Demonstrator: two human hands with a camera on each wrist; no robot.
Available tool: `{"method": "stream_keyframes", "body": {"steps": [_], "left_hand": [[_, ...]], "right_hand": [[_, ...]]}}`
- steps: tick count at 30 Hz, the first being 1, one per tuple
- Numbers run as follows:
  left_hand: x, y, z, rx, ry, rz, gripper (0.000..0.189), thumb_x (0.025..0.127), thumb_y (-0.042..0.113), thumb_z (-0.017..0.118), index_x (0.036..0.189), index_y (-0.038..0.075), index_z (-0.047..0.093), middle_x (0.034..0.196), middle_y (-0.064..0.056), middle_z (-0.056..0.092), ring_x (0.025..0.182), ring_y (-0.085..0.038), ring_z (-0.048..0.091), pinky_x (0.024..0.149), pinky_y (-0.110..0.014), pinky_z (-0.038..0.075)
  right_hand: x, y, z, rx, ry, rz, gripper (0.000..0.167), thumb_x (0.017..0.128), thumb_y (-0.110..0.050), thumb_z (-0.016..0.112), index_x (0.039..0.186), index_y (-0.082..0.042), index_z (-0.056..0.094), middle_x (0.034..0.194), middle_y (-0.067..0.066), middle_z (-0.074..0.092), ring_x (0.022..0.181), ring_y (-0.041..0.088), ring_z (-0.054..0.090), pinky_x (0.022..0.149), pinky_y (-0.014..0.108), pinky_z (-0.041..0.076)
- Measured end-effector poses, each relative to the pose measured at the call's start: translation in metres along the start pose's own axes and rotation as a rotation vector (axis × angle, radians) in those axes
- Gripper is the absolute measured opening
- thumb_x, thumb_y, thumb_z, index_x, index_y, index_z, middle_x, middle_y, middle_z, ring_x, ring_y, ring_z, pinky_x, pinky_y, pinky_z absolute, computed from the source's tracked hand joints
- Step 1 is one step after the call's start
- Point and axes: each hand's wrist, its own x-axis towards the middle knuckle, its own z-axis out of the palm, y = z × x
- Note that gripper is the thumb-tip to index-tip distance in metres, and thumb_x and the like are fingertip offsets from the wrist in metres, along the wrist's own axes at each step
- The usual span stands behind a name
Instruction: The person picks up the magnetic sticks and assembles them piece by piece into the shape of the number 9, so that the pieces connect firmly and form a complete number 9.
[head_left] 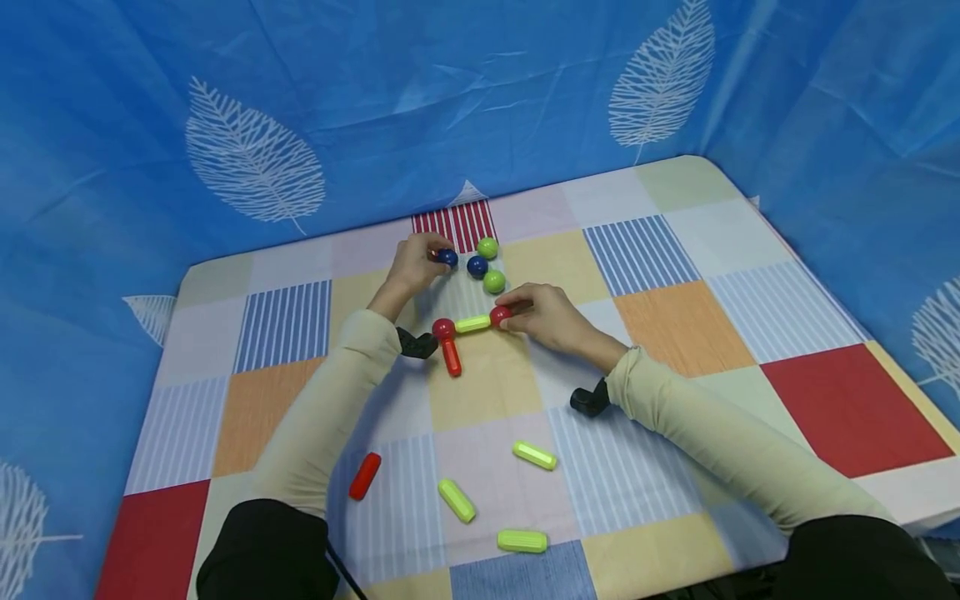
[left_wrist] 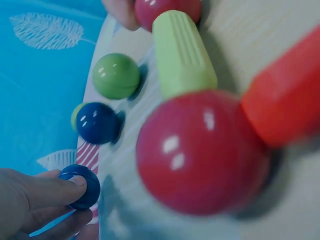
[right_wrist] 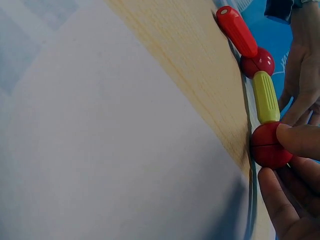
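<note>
My left hand (head_left: 417, 262) pinches a dark blue ball (left_wrist: 85, 187) between thumb and fingers at the back of the table. With my right hand (head_left: 546, 315) I grip a red ball (right_wrist: 270, 145) at the right end of a joined piece. In that piece a yellow-green stick (head_left: 472, 324) links this ball to a second red ball (head_left: 443, 329), from which a red stick (head_left: 452, 357) points toward me. Another blue ball (head_left: 477, 267) and two green balls, one nearer (head_left: 494, 282) and one farther (head_left: 487, 247), lie between my hands.
Nearer to me, a loose red stick (head_left: 365, 476) lies on the left. Three yellow-green sticks (head_left: 457, 500) are spread over the front middle of the patchwork tablecloth (head_left: 660, 329). A blue leaf-print curtain (head_left: 450, 100) borders the table behind and at the sides.
</note>
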Motion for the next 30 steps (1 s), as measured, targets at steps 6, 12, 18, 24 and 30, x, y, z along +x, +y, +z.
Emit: {"method": "stream_keyframes", "body": {"steps": [6,12,18,24,30], "left_hand": [[-0.020,-0.014,-0.018,-0.083,0.039,-0.036,0.034,0.088,-0.006,0.067,0.122,-0.003,0.064,0.123,-0.021,0.063,0.109,-0.034,0.062,0.089,-0.041,0.051],[-0.042,-0.025,-0.031,-0.162,0.080,-0.066,0.035,0.088,-0.007,0.067,0.123,-0.005,0.063,0.122,-0.023,0.061,0.110,-0.036,0.061,0.084,-0.040,0.054],[-0.063,-0.038,-0.037,-0.178,0.093,-0.097,0.037,0.088,-0.006,0.066,0.124,-0.005,0.062,0.122,-0.024,0.061,0.110,-0.035,0.060,0.083,-0.039,0.054],[-0.089,-0.046,-0.040,-0.198,0.104,-0.082,0.036,0.089,-0.006,0.066,0.125,-0.006,0.061,0.123,-0.026,0.060,0.110,-0.038,0.059,0.085,-0.044,0.053],[-0.119,-0.047,-0.037,-0.160,0.102,-0.067,0.037,0.089,-0.002,0.068,0.125,-0.003,0.061,0.124,-0.023,0.061,0.109,-0.038,0.060,0.090,-0.048,0.050]], "right_hand": [[0.001,0.000,0.001,0.006,-0.009,-0.005,0.033,0.087,-0.011,0.075,0.119,-0.003,0.068,0.113,0.008,0.067,0.102,0.021,0.066,0.090,0.035,0.051],[0.002,-0.001,0.001,0.007,-0.007,0.007,0.035,0.087,-0.012,0.075,0.120,-0.004,0.068,0.113,0.008,0.067,0.102,0.022,0.066,0.090,0.036,0.051],[0.001,-0.002,0.001,0.000,-0.007,0.018,0.036,0.087,-0.012,0.075,0.121,-0.004,0.068,0.114,0.010,0.067,0.103,0.023,0.066,0.090,0.036,0.051],[0.001,-0.002,0.001,0.002,-0.011,0.018,0.036,0.087,-0.011,0.075,0.121,-0.004,0.067,0.113,0.009,0.067,0.102,0.023,0.066,0.089,0.037,0.052],[0.001,-0.002,0.000,0.000,-0.010,0.012,0.036,0.087,-0.011,0.075,0.122,-0.004,0.067,0.113,0.009,0.067,0.103,0.023,0.065,0.090,0.037,0.051]]}}
